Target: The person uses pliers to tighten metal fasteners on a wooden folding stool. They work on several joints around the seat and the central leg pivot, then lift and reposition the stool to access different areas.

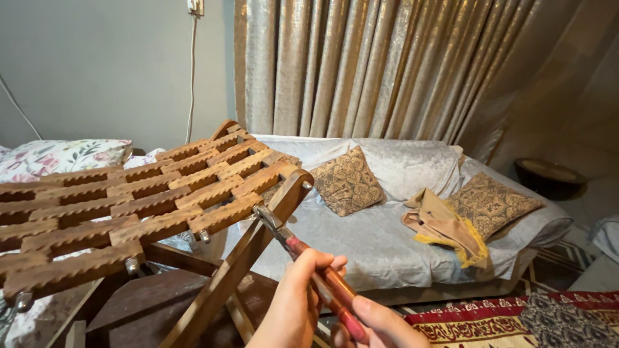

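Red-handled pliers (308,263) are clenched by the left hand (293,309) and right hand (380,325), the nose set against the wooden folding frame (155,193).

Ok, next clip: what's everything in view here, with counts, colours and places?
slatted wooden folding rack: one, brown, left foreground
red-handled metal pliers: one, jaws at the rack's edge
patterned square cushions: two, gold-brown, on the sofa
pale grey sofa: one, centre
tan folded cloth: one, on the sofa
shiny beige curtains: behind the sofa
floral pillow: one, far left
red patterned rug: floor, lower right
left hand: grip closed on pliers
right hand: grip closed on pliers
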